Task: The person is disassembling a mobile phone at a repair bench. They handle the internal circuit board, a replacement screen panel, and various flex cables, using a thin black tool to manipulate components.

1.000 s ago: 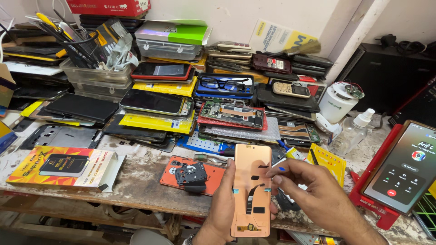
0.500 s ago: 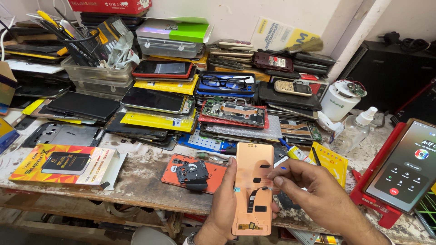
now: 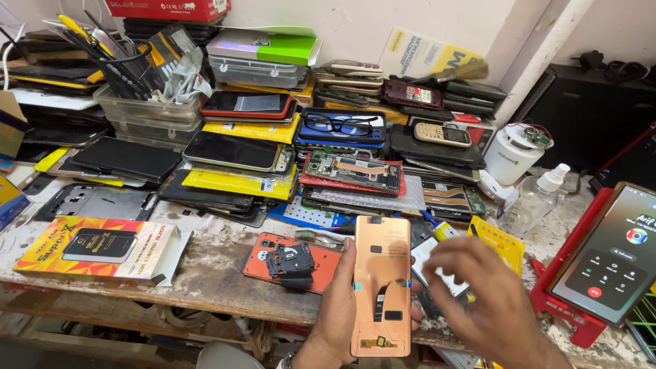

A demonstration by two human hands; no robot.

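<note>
Copper-coloured phone screen panel (image 3: 381,287), back side up, is the centre of everything here, so I'll place the rest off it. It's held up just above the front edge of the table (image 3: 205,273), long axis running straight away from the person, top end pointing toward the stacks at the back.

Left hand (image 3: 339,307) is clamped on it from the left side: thumb on the left edge, fingers wrapped underneath, so that hand is obviously the nearer one. Right hand (image 3: 495,301) sits just to the right of the panel, close to its right edge; it's blurred, fingers loosely spread, apparently empty, and I can't tell whether the tips actually touch the panel. So the panel lies to the left of the right hand, near its fingertips.

Around the panel:
- Just left, lying on the table, an orange phone back (image 3: 290,263) with a small black part on top.
- Further left, an orange-yellow flat box (image 3: 102,246).
- Behind it, a red-framed opened phone (image 3: 352,172) showing its insides, and past that a pair of black glasses (image 3: 342,124) on a blue case.
- Right, a yellow packet (image 3: 499,242), then a clear spray bottle (image 3: 536,198).
- Far right, a lit phone (image 3: 611,256) on a red stand.
</note>
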